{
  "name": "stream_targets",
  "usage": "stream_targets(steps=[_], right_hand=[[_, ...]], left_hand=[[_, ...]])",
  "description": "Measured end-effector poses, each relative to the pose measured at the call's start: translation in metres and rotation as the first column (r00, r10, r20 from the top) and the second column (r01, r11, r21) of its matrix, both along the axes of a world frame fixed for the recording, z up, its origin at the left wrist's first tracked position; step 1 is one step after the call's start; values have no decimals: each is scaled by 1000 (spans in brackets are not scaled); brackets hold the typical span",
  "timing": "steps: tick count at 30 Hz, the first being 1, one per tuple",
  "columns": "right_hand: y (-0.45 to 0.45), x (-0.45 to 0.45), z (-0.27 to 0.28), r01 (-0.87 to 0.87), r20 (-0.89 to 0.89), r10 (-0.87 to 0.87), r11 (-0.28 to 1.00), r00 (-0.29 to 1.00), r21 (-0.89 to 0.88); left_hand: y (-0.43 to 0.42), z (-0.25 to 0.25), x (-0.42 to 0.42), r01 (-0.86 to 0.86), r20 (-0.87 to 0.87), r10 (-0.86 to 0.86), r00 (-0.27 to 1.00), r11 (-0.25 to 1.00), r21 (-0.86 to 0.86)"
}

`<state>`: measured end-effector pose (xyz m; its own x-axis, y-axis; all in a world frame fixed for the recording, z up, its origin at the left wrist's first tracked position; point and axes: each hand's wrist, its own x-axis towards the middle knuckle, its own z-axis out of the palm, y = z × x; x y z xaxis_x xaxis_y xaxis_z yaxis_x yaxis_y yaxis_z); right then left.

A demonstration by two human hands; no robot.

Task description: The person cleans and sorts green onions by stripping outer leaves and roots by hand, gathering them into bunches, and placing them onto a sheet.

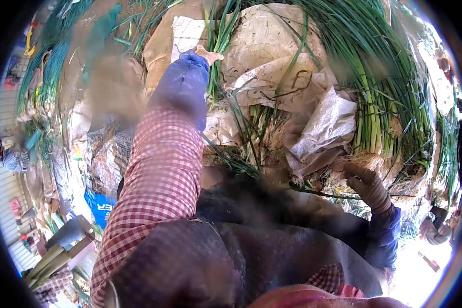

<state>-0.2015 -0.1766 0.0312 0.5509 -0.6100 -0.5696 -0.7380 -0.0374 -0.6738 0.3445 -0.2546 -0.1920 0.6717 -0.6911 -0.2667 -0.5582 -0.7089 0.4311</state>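
My left hand (208,55) reaches far forward in a blue sleeve cover over a red-checked sleeve. Its fingers close round a few green onion stalks (214,84), whose leaves run above and below it; the grip is partly hidden. My right hand (368,189), in a brownish glove, is nearer my body with fingers loosely bent and apart. Nothing shows in it. It is beside the pale roots of a large bundle of green onions (377,113). A crumpled whitish woven sack (326,126) lies between the hands, with more roots and stems partly under it.
A dirty pale sack (272,43) covers the pile ahead. More green onions (49,77) stand at far left. A blue printed bag (100,207) lies left of my arm. Another person (14,158) is at the left edge. My dark apron (292,246) fills the foreground.
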Motion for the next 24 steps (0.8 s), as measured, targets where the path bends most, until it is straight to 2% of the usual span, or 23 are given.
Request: stream_targets(steps=[1,3,5,6,8,9,10,12,13,15,18,20,22,23,24], right_hand=[[0,3,4,-25,3,25,999,1000,-21],[4,10,14,-40,17,40,999,999,-21],[11,-10,5,-43,17,44,997,999,-69],[15,-14,8,-47,8,48,994,999,-97],[23,-25,12,107,31,-106,993,994,-44],[25,-31,12,132,27,-131,990,991,-45],[27,-37,15,155,25,-154,987,988,-46],[29,-49,17,134,40,-130,987,991,-89],[31,-56,16,150,87,-143,985,986,-82],[37,-62,24,190,156,-182,981,971,-38],[47,-74,31,177,125,-162,977,979,-119],[52,-85,32,116,88,-97,962,991,-248],[57,-90,39,105,89,-83,958,993,-269],[61,-89,47,-4,53,28,912,998,-411],[61,-95,39,-37,71,92,831,993,-555]], left_hand=[[1,-2,3,18,-79,-20,997,999,-29],[4,-1,10,37,-348,-69,935,995,-98],[4,5,26,-4,-640,-106,761,986,-167],[3,11,32,-31,-732,-121,671,981,-190],[4,37,44,-72,-818,-165,551,967,-243],[10,79,32,-144,-799,-170,576,942,-304],[12,112,25,-106,-750,-175,637,945,-310],[29,177,4,-121,-723,-282,630,884,-451],[26,190,12,-108,-709,-230,667,912,-397],[32,214,32,-72,-683,-262,681,906,-418],[58,245,80,-32,-660,-290,693,903,-429],[91,264,82,-47,-507,-296,809,828,-559],[110,289,56,-244,-600,-229,766,761,-601],[113,309,36,-133,-579,-256,774,828,-545],[118,327,-1,-106,-578,-283,765,830,-547]])
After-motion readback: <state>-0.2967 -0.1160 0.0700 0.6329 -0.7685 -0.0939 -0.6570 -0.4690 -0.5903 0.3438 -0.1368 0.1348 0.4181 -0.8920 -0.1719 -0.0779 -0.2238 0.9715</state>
